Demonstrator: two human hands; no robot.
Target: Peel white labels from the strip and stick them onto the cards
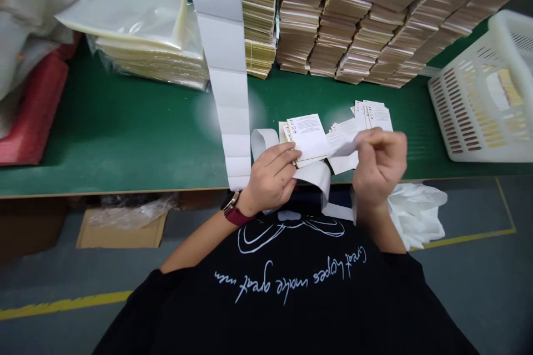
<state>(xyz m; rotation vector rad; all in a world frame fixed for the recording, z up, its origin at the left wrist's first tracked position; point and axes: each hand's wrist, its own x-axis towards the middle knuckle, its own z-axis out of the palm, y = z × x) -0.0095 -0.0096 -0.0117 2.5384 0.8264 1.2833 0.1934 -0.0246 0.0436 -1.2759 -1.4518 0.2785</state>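
My left hand point(272, 175) has its fingers curled over the left edge of a small stack of printed leaflets point(308, 136), near the table's front edge. Its thumb is hidden. My right hand point(378, 163) is closed in a pinch on a thin white slip point(346, 148), blurred by motion, just right of that stack. Under and behind the slip lie more loose leaflets point(343, 130), with a fanned pile of leaflets point(380, 116) farther back. A curled white label strip point(314, 175) loops beneath my left hand and hangs over the edge.
Tall stacks of paper leaflets point(353, 28) line the back of the green table point(125, 138). A long white strip point(227, 83) runs front to back. Clear plastic bags point(137, 22) are piled left, beside red packaging point(35, 100). A white perforated basket point(470, 100) stands right.
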